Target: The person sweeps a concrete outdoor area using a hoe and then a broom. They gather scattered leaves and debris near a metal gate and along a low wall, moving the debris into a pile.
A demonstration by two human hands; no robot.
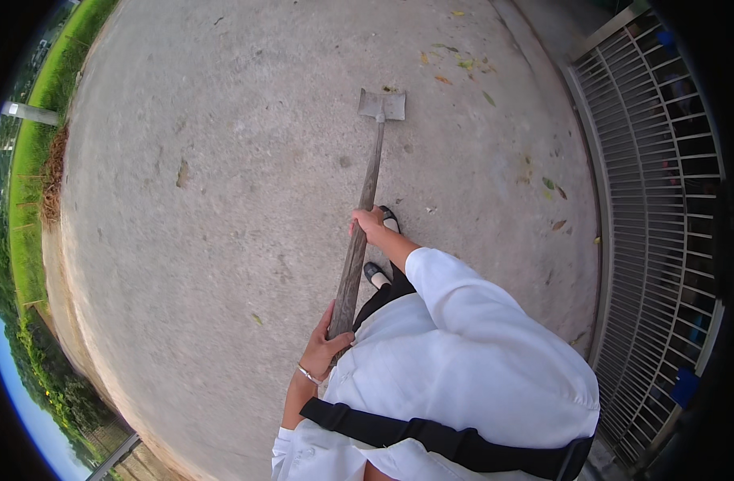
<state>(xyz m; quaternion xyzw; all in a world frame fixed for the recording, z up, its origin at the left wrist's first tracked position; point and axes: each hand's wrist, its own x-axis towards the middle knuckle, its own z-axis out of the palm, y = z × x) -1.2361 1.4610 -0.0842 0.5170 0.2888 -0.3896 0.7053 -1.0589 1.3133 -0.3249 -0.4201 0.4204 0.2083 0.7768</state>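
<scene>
A shovel [373,172] with a long wooden handle stretches away from me, its flat grey metal blade [381,105] down at the concrete. My right hand [368,222] is wrapped round the middle of the handle. Lower down, close to my waist, my left hand [328,346] grips the near end of it, a bracelet on that wrist. A small leaf bit lies at the blade's far edge. The blade carries nothing that I can make out.
Fallen leaves [465,62] are scattered ahead and to the right on the concrete ground [215,216]. A metal barred gate [643,192] runs along the right. Grass [30,184] and a heap of dry brown stalks [54,172] border the left edge. My shoes [374,272] are beside the handle.
</scene>
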